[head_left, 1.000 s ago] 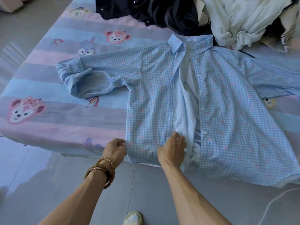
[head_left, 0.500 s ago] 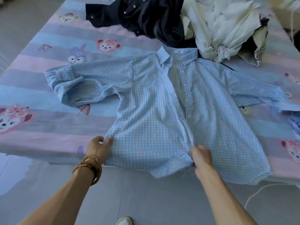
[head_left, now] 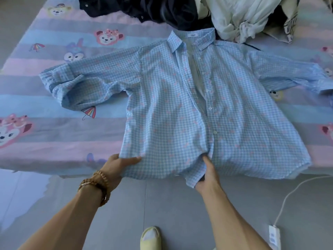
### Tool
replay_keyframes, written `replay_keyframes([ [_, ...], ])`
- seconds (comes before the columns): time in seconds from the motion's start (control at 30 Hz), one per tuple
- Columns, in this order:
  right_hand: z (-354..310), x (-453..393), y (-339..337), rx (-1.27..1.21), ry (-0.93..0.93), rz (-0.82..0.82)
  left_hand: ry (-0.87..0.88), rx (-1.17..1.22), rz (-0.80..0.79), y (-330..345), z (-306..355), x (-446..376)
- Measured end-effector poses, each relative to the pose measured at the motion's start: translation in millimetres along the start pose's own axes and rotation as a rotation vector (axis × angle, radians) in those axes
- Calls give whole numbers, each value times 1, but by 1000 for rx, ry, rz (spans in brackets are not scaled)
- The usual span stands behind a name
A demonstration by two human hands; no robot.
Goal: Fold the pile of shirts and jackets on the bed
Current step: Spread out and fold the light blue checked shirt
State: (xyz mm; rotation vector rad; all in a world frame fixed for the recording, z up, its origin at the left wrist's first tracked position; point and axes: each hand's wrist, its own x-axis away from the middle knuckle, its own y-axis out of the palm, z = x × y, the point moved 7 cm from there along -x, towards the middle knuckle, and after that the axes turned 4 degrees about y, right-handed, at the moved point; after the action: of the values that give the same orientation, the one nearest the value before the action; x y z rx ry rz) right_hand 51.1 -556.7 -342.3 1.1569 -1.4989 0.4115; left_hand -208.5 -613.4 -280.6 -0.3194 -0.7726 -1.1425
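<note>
Head view — both hands' grip holds the shirt [head_left: 180,114] hem; front panels now closed, earlier gaping.

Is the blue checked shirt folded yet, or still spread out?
Spread out, unfolded. The blue checked shirt lies flat, front up, sleeves out to both sides, collar toward the pile. The left hand and right hand grip its hem.

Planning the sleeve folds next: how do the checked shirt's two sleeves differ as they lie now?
The sleeve by the left hand side lies wholly in view, bent back on itself with its cuff rolled; the opposite sleeve stretches out straighter and runs off the picture's edge, so its cuff cannot be seen. The first lies nearer the rainbow umbrella print. Both lie flat on the bedsheet, spread away from the shirt body.
</note>
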Motion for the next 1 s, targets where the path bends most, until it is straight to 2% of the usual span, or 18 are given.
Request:
replay_keyframes([
  [0.07, 7, 5, 7, 12, 30, -107, 10, 197, -66, 11, 2, 5],
  [0.13, 11, 10, 5, 29, 20, -131, 15, 256, -40, 15, 4, 8],
  [0.23, 12, 30, 6, -95, 7, -189, 66, 188, 108, 7, 8, 7],
  [0.4, -15, 62, 16, -265, -201, -297, 97, 14, 364, -14, 11, 17],
  [0.5, -33, 67, 15, -452, -275, -203, 85, -116, 485, -33, 10, 17],
  [0.63, -16, 48, -13, -230, -196, 1, 76, -270, 606, -60, 5, 12],
  [0.8, 10, 56, -86, -148, -94, 177, 42, -253, 610, -55, -12, 11],
  [0.93, 9, 64, -118, -191, -173, 212, 55, -253, 683, -49, -23, 12],
  [1.0, 7, 67, -122, -254, -182, 177, 62, -311, 714, -51, -24, 13],
])
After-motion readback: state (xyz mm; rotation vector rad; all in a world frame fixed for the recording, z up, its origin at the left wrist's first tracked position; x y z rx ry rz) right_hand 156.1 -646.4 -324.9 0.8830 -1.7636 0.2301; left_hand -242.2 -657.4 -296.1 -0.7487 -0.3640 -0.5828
